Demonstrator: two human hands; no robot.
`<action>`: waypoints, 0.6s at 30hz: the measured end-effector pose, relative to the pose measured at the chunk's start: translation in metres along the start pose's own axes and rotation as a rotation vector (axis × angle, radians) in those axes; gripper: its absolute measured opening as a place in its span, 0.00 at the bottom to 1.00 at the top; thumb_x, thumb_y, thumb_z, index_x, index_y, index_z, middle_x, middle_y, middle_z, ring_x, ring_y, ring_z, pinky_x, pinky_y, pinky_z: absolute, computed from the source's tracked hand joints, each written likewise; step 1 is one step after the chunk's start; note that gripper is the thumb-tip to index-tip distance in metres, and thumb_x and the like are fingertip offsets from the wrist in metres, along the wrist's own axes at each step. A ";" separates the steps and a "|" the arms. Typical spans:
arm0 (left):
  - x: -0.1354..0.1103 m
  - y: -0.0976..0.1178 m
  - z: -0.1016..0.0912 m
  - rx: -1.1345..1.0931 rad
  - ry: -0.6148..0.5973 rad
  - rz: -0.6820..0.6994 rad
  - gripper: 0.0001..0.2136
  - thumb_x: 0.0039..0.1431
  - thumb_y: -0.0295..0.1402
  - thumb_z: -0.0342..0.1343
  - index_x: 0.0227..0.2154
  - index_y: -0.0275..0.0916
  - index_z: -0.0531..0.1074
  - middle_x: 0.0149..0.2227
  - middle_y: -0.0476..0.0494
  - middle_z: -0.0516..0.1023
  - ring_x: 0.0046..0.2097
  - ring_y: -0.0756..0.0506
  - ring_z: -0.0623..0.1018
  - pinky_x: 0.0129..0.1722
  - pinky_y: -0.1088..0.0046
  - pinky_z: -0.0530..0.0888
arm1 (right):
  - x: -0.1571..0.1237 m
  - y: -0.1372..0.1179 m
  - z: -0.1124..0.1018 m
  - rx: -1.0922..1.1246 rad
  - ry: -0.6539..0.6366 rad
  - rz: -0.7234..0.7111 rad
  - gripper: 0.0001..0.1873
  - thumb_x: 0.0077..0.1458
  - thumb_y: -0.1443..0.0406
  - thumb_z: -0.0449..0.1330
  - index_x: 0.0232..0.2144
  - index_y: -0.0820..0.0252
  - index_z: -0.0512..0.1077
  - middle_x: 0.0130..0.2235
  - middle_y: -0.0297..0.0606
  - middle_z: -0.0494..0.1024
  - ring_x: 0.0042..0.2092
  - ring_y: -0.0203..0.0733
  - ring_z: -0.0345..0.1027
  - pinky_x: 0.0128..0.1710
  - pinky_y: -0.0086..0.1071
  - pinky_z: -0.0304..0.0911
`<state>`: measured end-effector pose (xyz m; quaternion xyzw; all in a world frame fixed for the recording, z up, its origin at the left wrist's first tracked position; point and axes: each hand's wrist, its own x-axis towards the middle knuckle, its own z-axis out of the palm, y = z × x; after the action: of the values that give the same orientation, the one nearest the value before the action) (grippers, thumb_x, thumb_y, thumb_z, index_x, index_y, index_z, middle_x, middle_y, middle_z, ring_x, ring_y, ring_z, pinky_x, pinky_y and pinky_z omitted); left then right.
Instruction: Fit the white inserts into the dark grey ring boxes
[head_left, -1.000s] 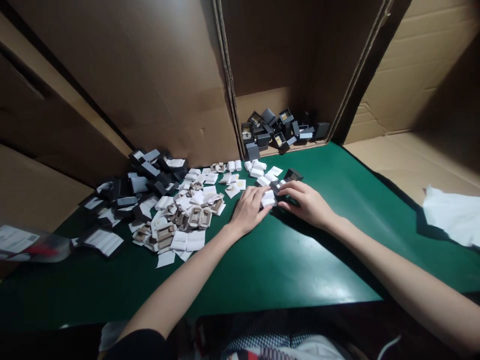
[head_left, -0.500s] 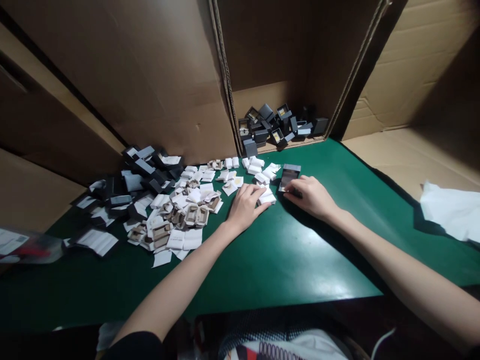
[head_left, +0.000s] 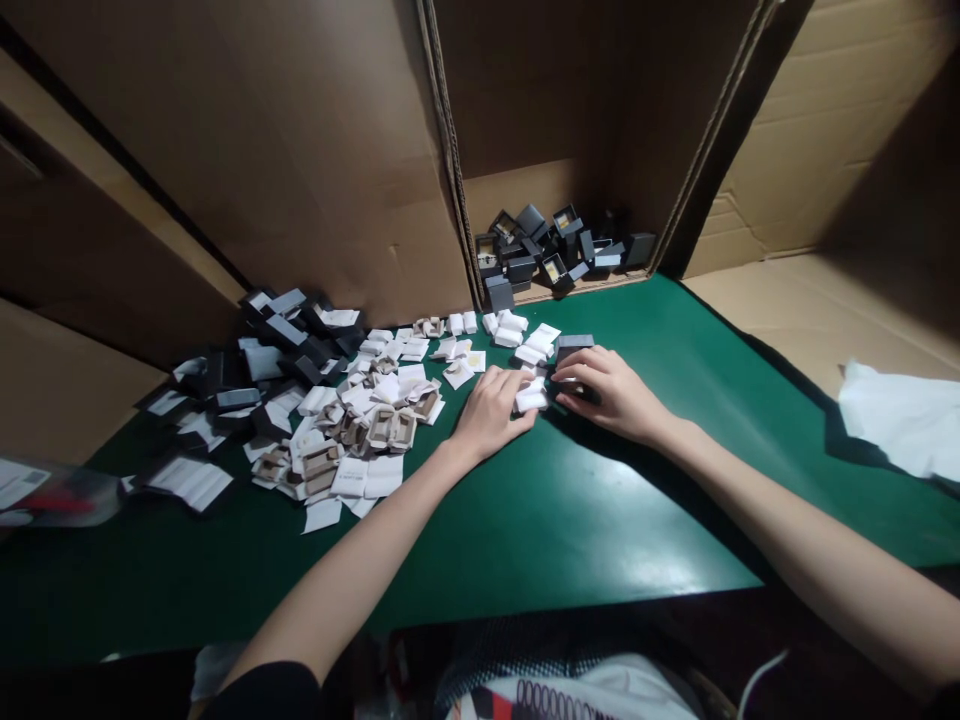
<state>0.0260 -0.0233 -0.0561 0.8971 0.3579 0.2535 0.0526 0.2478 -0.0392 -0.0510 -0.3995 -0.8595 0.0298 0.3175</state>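
My left hand (head_left: 491,410) rests on the green table with its thumb and fingertips closed around the near end of a small white folded card insert (head_left: 532,396). Just right of it, my right hand (head_left: 615,395) has its fingers curled over a small black box (head_left: 575,343), whose far edge shows beyond the knuckles. The rest of that box is hidden by the fingers. More white folded inserts (head_left: 511,328) lie beyond my left hand.
White and brown card inserts (head_left: 394,430) spread left of my hands, with a heap of black box parts (head_left: 289,335) behind them. A cardboard carton (head_left: 525,180) holds several black boxes (head_left: 555,245). White paper (head_left: 900,415) lies far right; a clear plastic bag (head_left: 67,495) is at left.
My right hand has shifted slightly left, and its fingers now cover more of the black box, which sits a little nearer my left hand. The left hand has barely moved.
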 end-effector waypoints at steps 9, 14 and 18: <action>-0.003 0.000 0.001 -0.071 0.083 0.125 0.19 0.55 0.32 0.56 0.49 0.39 0.60 0.44 0.40 0.70 0.46 0.41 0.71 0.44 0.64 0.70 | -0.002 -0.008 0.006 0.258 -0.049 -0.087 0.16 0.57 0.62 0.57 0.48 0.57 0.67 0.47 0.45 0.73 0.48 0.44 0.69 0.46 0.39 0.68; -0.002 0.004 -0.002 -0.163 0.136 0.162 0.20 0.58 0.33 0.56 0.52 0.41 0.59 0.49 0.40 0.70 0.52 0.41 0.69 0.49 0.61 0.70 | -0.001 -0.010 0.002 0.219 0.060 -0.093 0.13 0.56 0.63 0.58 0.44 0.57 0.68 0.44 0.44 0.74 0.45 0.43 0.70 0.44 0.38 0.69; 0.000 0.007 -0.003 -0.301 0.156 0.023 0.21 0.58 0.36 0.57 0.53 0.41 0.61 0.53 0.38 0.67 0.53 0.42 0.70 0.48 0.65 0.71 | 0.000 -0.009 -0.003 0.169 0.130 -0.068 0.12 0.55 0.63 0.58 0.42 0.58 0.69 0.43 0.44 0.75 0.46 0.43 0.71 0.44 0.37 0.69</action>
<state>0.0285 -0.0287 -0.0517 0.8606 0.3087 0.3739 0.1556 0.2434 -0.0458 -0.0456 -0.3431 -0.8445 0.0652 0.4059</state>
